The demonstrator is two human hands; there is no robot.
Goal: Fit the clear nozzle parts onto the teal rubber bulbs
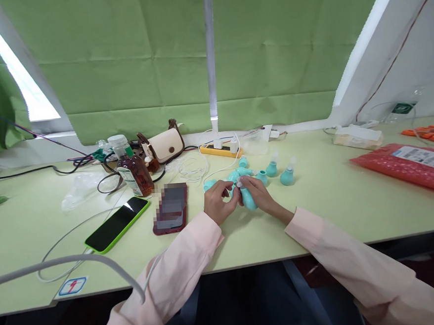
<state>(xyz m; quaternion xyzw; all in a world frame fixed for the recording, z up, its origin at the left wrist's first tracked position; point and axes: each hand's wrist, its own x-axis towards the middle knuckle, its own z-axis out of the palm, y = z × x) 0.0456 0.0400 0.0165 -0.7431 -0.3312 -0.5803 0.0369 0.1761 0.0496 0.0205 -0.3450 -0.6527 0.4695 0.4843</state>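
Both my hands meet over the table, fingertips pinched together. Between them is a small whitish piece (239,182), which the thumb and fingers of my right hand (258,193) grip. My left hand (218,200) is closed against it from the other side; what its fingertips hold is partly hidden. Just under my right hand is a teal rubbery bulb (248,200). Behind the fingers lie more teal bulbs (236,174), partly covered by the hands. To the right stand a teal bulb with a clear tip (287,177), another tipped bulb (272,168) and an open-necked bulb (261,177).
Left of my hands lie a dark red phone (170,209) and a green-cased phone (118,225) on a cable. Behind are a bottle (134,171), a cream bag (166,145) and a yellow power strip (221,151). A red package (406,168) lies right.
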